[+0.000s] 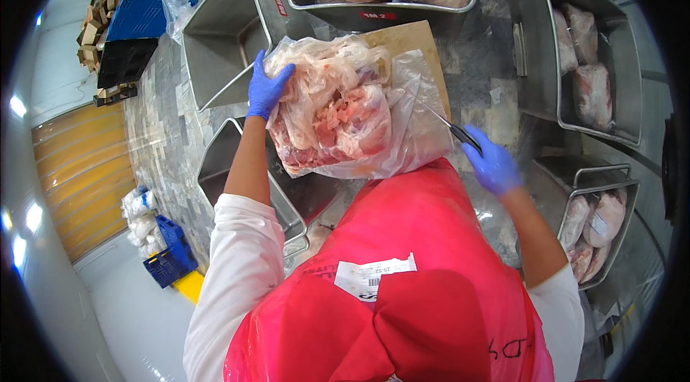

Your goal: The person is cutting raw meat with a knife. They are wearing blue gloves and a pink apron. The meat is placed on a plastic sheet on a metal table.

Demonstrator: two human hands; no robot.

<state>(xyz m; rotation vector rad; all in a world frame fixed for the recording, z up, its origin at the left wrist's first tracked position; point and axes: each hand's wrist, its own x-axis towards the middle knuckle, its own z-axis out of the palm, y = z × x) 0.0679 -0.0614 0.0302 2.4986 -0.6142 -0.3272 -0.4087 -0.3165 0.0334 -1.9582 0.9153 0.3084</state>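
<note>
A large piece of raw meat (352,123) lies in front of me, partly wrapped in a crumpled clear plastic bag (316,69). Its lower right side is bare of plastic. Under it shows a brown cardboard sheet (420,37). My left hand (268,86), in a blue glove, rests with fingers spread on the bag's left edge. In my right hand (491,161), also gloved in blue, is a knife (460,135) with a black handle. Its thin blade points up and left, over a loose flap of plastic (413,120) at the meat's right.
Metal bins surround me: a bin (223,37) at upper left, another (291,217) below it. Bagged meat fills a bin (381,15) at the far side and two bins at right, one upper (546,44), one lower (575,166). A blue pallet (147,15) stands far left.
</note>
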